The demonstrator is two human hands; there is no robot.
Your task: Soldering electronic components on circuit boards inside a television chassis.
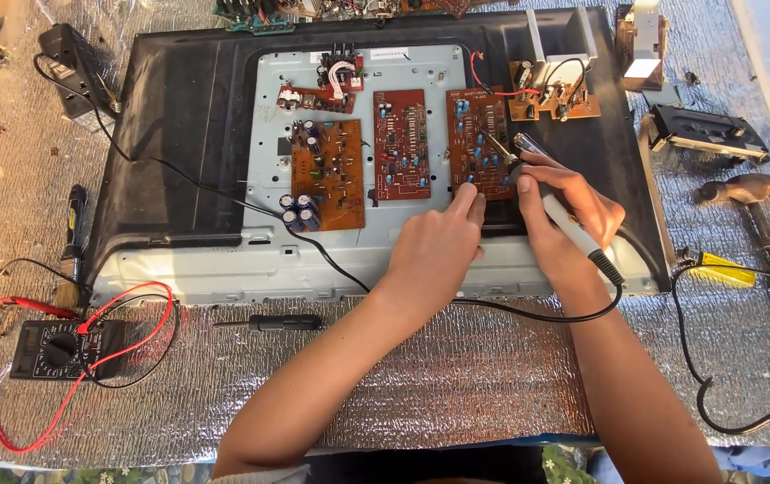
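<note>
My right hand (568,211) grips a soldering iron (555,211) like a pen, its metal tip resting on the right-hand brown circuit board (479,134). My left hand (434,246) rests on the lower edge of that same board, fingers pressing it down. The board lies on the metal back panel (268,161) of an opened flat television (179,134). Two more brown boards, the middle board (401,143) and the left board with capacitors (326,175), sit beside it.
A multimeter (53,348) with red and black leads lies at the front left, a screwdriver (268,322) in front of the television, a brush (71,260) at the left. A hammer (757,202) and a yellow-handled tool (721,267) are at the right. Black cables cross the foil mat (492,376).
</note>
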